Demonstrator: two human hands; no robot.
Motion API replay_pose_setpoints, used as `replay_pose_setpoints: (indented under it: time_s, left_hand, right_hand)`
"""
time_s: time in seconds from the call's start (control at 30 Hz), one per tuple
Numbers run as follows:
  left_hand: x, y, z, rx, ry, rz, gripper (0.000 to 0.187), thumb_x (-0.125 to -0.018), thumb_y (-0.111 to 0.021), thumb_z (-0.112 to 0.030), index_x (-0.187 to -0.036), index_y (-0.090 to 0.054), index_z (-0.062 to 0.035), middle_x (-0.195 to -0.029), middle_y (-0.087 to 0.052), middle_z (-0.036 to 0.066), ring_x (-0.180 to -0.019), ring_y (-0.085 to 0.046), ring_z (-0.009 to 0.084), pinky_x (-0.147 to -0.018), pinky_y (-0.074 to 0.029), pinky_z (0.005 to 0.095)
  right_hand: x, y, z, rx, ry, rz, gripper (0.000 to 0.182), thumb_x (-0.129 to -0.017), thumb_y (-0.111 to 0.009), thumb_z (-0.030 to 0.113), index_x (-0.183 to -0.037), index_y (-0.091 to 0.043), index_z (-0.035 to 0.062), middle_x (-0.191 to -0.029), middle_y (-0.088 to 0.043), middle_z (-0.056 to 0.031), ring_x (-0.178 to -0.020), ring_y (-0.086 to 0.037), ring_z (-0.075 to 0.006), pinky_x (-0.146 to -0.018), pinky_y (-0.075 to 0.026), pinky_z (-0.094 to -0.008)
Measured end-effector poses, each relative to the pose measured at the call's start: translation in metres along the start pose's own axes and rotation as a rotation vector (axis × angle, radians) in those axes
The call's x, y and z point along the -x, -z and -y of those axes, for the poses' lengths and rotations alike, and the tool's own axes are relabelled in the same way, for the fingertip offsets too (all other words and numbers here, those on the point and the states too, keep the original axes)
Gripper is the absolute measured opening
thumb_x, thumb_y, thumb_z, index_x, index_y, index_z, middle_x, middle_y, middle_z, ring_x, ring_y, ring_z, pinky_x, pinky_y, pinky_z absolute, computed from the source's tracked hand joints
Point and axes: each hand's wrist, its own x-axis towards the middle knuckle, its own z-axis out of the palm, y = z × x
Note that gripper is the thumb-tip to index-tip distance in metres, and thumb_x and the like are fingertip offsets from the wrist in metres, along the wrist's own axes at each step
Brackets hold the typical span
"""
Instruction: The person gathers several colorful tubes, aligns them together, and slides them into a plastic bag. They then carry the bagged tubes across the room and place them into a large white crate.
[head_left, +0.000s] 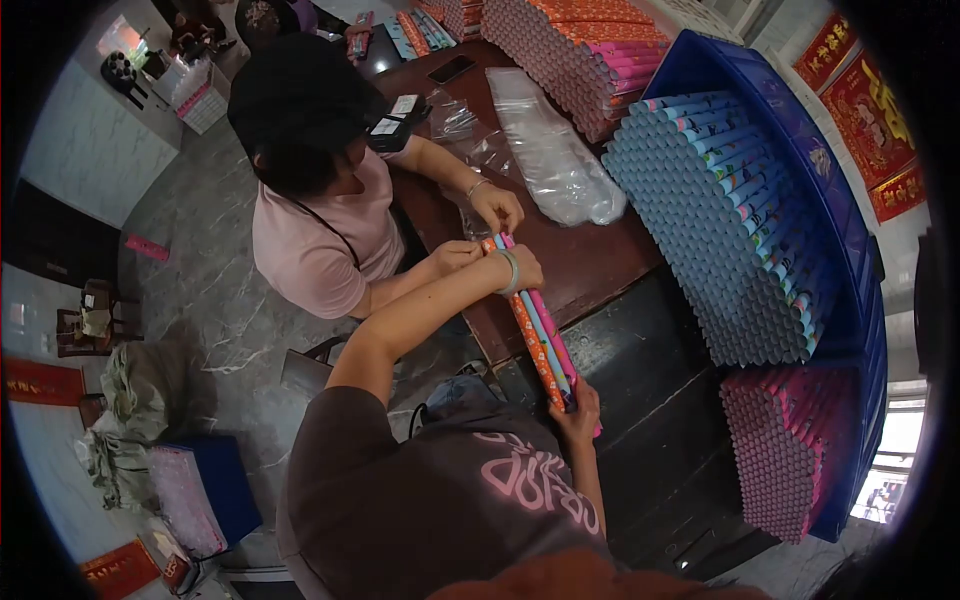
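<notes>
A bundle of long patterned rolls [541, 335], orange, light blue and pink, lies in front of my body, slanting away towards the table. My left hand [520, 268], with a bracelet at its wrist, is wrapped over the far part of the bundle. Lower down, my right hand [578, 415] grips the near end. Just beyond my left hand are a co-worker's two hands, one [497, 207] above the bundle's far end and the other [457, 256] beside it. What those fingers pinch is too small to make out.
Clear plastic sleeves [555, 150] and a phone [451, 68] lie on the brown table [625, 255]. To the right, a blue crate [845, 230] holds stacked blue rolls [690, 220] and pink rolls [775, 460]. Orange and pink rolls [575, 60] are piled behind. The co-worker [315, 240] sits at left.
</notes>
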Motion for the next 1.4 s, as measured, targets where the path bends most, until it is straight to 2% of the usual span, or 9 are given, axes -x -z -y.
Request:
replay_pose_setpoints:
  time_s: [0.43,0.5,0.6,0.77,0.83,0.97,1.2,1.33,1.4]
  left_hand:
    - [-0.011,-0.001,-0.002,0.005,-0.041,0.031,0.026,-0.06,-0.07,-0.015,-0.083,-0.061,-0.0098,-0.08,-0.064,0.009,-0.077,-0.063,0.0292,-0.063,-0.049,0.0397]
    - [-0.013,-0.004,-0.002,-0.026,-0.004,0.069,0.026,-0.061,-0.071,-0.017,-0.085,-0.063,-0.0119,-0.082,-0.066,0.008,-0.083,-0.064,0.0276,-0.068,-0.05,0.0389]
    - [-0.014,-0.009,-0.001,-0.017,-0.017,0.077,0.028,-0.058,-0.07,-0.014,-0.084,-0.061,-0.0094,-0.079,-0.064,0.01,-0.078,-0.063,0.0288,-0.064,-0.049,0.0394]
    - [-0.02,-0.027,0.001,-0.015,-0.043,-0.017,0.029,-0.057,-0.072,-0.016,-0.083,-0.061,-0.0102,-0.078,-0.065,0.009,-0.08,-0.064,0.0273,-0.066,-0.049,0.0388]
    - [-0.02,-0.024,0.002,-0.02,-0.045,0.005,0.022,-0.063,-0.067,-0.014,-0.084,-0.062,-0.0113,-0.08,-0.066,0.008,-0.08,-0.065,0.0278,-0.065,-0.051,0.039]
    - [-0.026,-0.027,0.007,-0.054,-0.044,0.019,0.022,-0.061,-0.07,-0.018,-0.081,-0.064,-0.011,-0.079,-0.066,0.006,-0.079,-0.065,0.0268,-0.063,-0.051,0.0393]
    - [-0.019,-0.017,0.015,-0.122,-0.028,0.001,0.023,-0.058,-0.07,-0.018,-0.079,-0.062,-0.0156,-0.075,-0.064,0.002,-0.079,-0.062,0.0209,-0.074,-0.04,0.0333]
    - [-0.015,-0.017,0.021,-0.136,0.001,-0.002,0.024,-0.058,-0.07,-0.018,-0.081,-0.062,-0.0163,-0.076,-0.064,0.001,-0.082,-0.061,0.0203,-0.075,-0.04,0.0342]
    - [-0.014,-0.018,0.024,-0.11,0.02,-0.025,0.024,-0.06,-0.069,-0.018,-0.083,-0.062,-0.0171,-0.079,-0.064,0.0,-0.086,-0.06,0.0193,-0.076,-0.039,0.035]
  right_hand:
    - [0.007,0.001,-0.009,-0.001,-0.007,0.017,0.079,-0.051,-0.079,0.014,-0.122,-0.049,-0.0002,-0.109,-0.057,-0.0183,-0.101,-0.053,-0.0341,-0.087,-0.044,-0.04]
    - [0.006,0.0,-0.009,-0.008,0.0,0.014,0.08,-0.05,-0.079,0.014,-0.122,-0.048,0.0006,-0.109,-0.057,-0.0179,-0.101,-0.053,-0.0343,-0.087,-0.043,-0.0406]
    - [0.006,0.002,-0.005,-0.007,-0.035,0.022,0.08,-0.049,-0.079,0.014,-0.122,-0.048,0.0003,-0.11,-0.057,-0.0174,-0.101,-0.052,-0.0344,-0.088,-0.043,-0.041]
    - [0.009,0.001,-0.007,0.039,-0.029,0.039,0.082,-0.049,-0.078,0.013,-0.124,-0.047,0.0019,-0.11,-0.056,-0.0168,-0.1,-0.052,-0.0344,-0.087,-0.043,-0.0413]
    - [0.008,0.003,-0.004,0.024,-0.036,0.047,0.08,-0.05,-0.078,0.013,-0.122,-0.048,0.0003,-0.109,-0.056,-0.0168,-0.1,-0.052,-0.0345,-0.087,-0.042,-0.0413]
    - [0.004,0.001,-0.002,0.025,-0.046,0.053,0.078,-0.052,-0.077,0.013,-0.122,-0.047,-0.0024,-0.11,-0.056,-0.0177,-0.1,-0.051,-0.0354,-0.087,-0.042,-0.0417]
    - [-0.008,-0.004,-0.002,0.028,-0.044,0.032,0.075,-0.053,-0.077,0.014,-0.12,-0.048,-0.0041,-0.11,-0.056,-0.0202,-0.101,-0.051,-0.0361,-0.088,-0.042,-0.0416]
    - [-0.015,-0.01,-0.001,0.039,-0.02,0.023,0.075,-0.054,-0.076,0.014,-0.121,-0.048,-0.0039,-0.111,-0.055,-0.0202,-0.102,-0.051,-0.036,-0.088,-0.042,-0.0413]
    - [-0.017,-0.01,0.002,0.039,-0.079,0.037,0.076,-0.053,-0.077,0.014,-0.121,-0.048,-0.0034,-0.112,-0.055,-0.02,-0.102,-0.051,-0.0358,-0.088,-0.042,-0.041]
